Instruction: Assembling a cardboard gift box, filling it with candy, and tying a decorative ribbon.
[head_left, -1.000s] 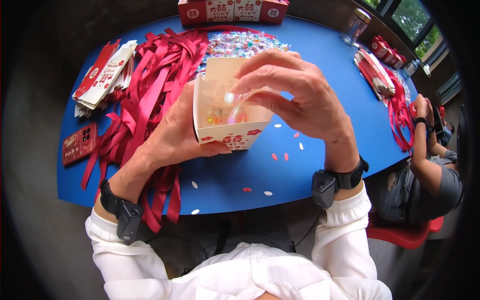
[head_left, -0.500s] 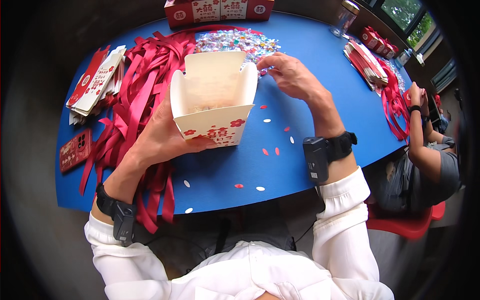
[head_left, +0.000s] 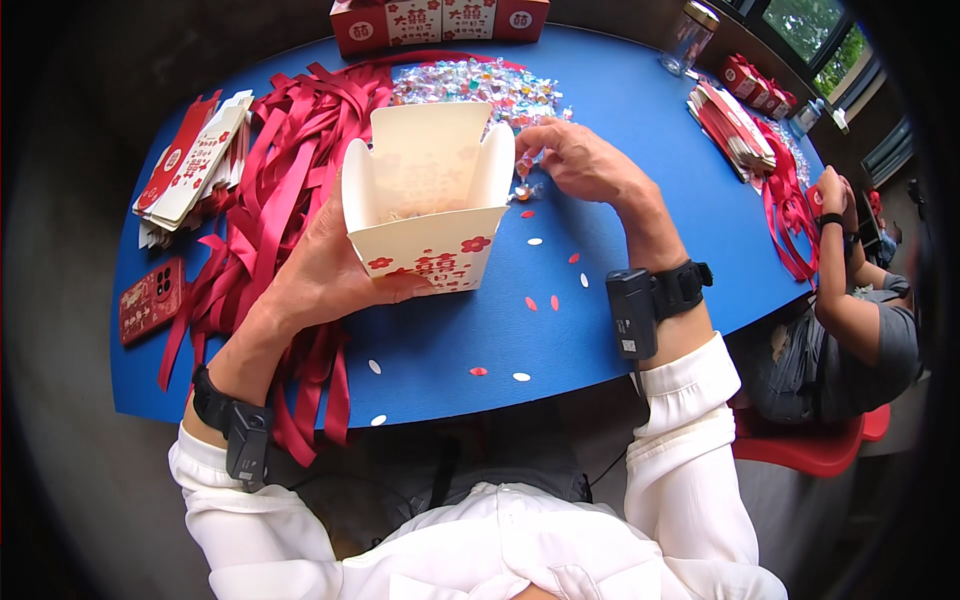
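My left hand [head_left: 325,262] is wrapped round the side of an open white gift box [head_left: 430,250] printed with red flowers and characters. Its flaps stand up, and some pale shredded filling shows dimly inside. To the right of the box, my right hand [head_left: 590,165] has its fingers pinched on wrapped candies [head_left: 526,188] in clear, shiny film, which dangle below the fingertips. Just behind lies a heap of similar colourful candies [head_left: 475,88], partly hidden by the box's rear flap.
Red ribbons [head_left: 285,190] spread along the left, beside flat folded boxes [head_left: 200,165] and a phone [head_left: 152,300]. A long red box [head_left: 440,22] and a glass jar [head_left: 688,38] stand at the back. Red and white paper bits dot the blue table [head_left: 620,390]. Another person [head_left: 845,320] sits at right.
My right hand has drawn back slightly from the candy heap, and wrapped candies now hang from its fingers. My left hand and the box have stayed nearly still.
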